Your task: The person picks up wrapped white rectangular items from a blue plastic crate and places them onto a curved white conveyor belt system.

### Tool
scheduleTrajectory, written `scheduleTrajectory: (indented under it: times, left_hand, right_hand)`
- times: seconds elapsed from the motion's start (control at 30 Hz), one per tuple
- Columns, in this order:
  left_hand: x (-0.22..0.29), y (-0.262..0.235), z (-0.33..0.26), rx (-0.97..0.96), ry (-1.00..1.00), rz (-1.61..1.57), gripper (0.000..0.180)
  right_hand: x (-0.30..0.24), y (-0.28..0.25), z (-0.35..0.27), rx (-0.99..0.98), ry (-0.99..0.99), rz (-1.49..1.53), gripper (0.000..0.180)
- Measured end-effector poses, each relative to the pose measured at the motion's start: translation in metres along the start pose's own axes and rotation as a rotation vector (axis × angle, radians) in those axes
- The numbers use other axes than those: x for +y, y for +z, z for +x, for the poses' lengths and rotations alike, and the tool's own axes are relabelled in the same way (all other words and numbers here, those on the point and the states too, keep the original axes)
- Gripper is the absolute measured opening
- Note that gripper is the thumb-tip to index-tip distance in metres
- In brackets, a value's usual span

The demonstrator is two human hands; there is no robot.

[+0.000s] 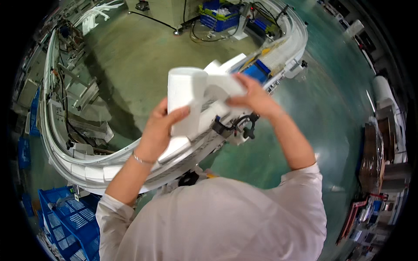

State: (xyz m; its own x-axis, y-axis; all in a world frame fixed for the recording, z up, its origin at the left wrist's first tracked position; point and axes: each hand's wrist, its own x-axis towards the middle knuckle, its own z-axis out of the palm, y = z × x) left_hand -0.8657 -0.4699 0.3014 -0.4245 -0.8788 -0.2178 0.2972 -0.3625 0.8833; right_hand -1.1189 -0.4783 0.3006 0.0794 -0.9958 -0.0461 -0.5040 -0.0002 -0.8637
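My left hand (157, 128) is closed around a white, smooth, rounded container (185, 93), held upright above the curved conveyor (165, 174). The thumb lies across its near side. Closed on a second white piece (223, 85), blurred by motion, is my right hand (254, 99). That piece touches or overlaps the container's right side; I cannot tell which. Beneath my hands, more white pieces (175, 148) lie on the conveyor, partly hidden. A row of white blocks (93, 172) sits on the belt to the left.
The conveyor bends away at left and far right. A black clamp knob (249, 130) juts from its near side. Blue mesh crates (72, 217) stand at lower left. Far off are a blue bin (220, 19) and a machine cabinet (163, 13). Wrapped cartons (372, 161) line the right.
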Motion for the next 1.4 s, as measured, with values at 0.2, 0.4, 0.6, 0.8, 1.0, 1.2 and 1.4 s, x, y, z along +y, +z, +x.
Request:
scheduleTrajectory:
  times: [0.2,0.4,0.6,0.8,1.0,1.2,1.4]
  left_hand:
    - [-0.02,0.002,0.058,-0.085,0.155,0.418,0.048]
    - [-0.069,0.044,0.137,-0.153,0.306,0.991,0.056]
    - [-0.112,0.034,0.173,-0.297,-0.098,1.15,0.06]
    - [-0.122,0.002,0.15,-0.311,-0.196,1.255,0.053]
    - [-0.076,0.001,0.036,0.265,0.09,1.164,0.034]
    - [-0.103,-0.011,-0.156,1.054,0.338,0.805,0.021]
    - [-0.171,-0.017,-0.333,1.397,0.166,0.634,0.025]
  right_hand:
    - [0.033,-0.113,0.009,0.187,0.137,-0.304,0.057]
    - [0.05,-0.141,0.049,0.038,0.108,-0.688,0.06]
    - [0.098,-0.134,0.114,-0.44,-0.044,-0.578,0.053]
    - [0.135,-0.105,0.134,-0.758,0.054,-0.485,0.057]
    - [0.153,-0.114,0.123,-0.352,-0.132,-0.202,0.039]
    - [0.051,-0.018,-0.005,-0.013,-0.283,0.634,0.012]
    - [-0.023,0.155,-0.128,-0.787,0.049,0.664,0.013]
